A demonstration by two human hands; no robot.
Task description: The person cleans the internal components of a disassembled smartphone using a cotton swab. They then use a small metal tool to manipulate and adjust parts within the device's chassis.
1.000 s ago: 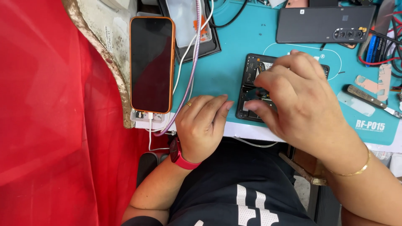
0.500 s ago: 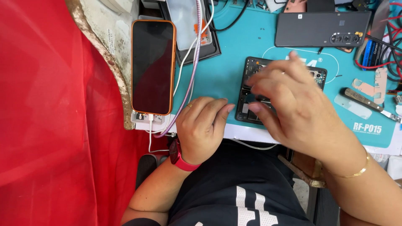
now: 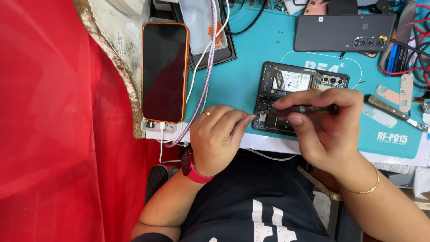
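Your right hand (image 3: 329,130) has its fingers closed around a dark screwdriver (image 3: 304,109), held nearly level with its tip on the lower left part of the opened phone (image 3: 295,85) — that phone lies back-off on the teal mat (image 3: 251,67) near the front edge of the tabletop. Your left hand (image 3: 219,136) (red watch at the wrist) rests curled and holding nothing, fingertips touching the phone's lower left corner. An orange-cased phone (image 3: 164,71) lies screen-up well to the left — its cable plugged in; a dark back cover (image 3: 340,32) sits above the opened phone.
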